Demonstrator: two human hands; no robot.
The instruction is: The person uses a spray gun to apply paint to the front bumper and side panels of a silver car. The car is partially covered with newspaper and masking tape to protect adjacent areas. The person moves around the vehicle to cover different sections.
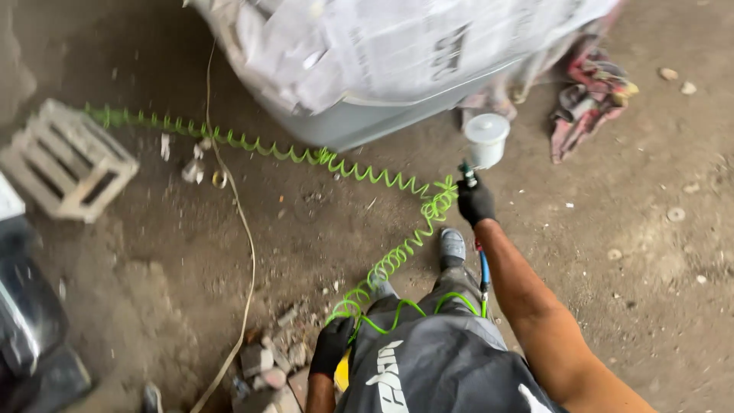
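I face a grey panel (367,115) masked with newspaper (397,38), low ahead of me on the dirt floor (627,252). A coiled green hose (359,172) runs across the ground from the left and loops back to my waist. My right hand (475,202), gloved in black, grips a spray gun (480,153) with its white cup up, just beside the panel's lower edge. My left hand (332,346), also gloved, is closed on the hose at my hip. I judge it wise to keep that slack gathered, clear of my shoe (452,246), and hold the gun square to the panel.
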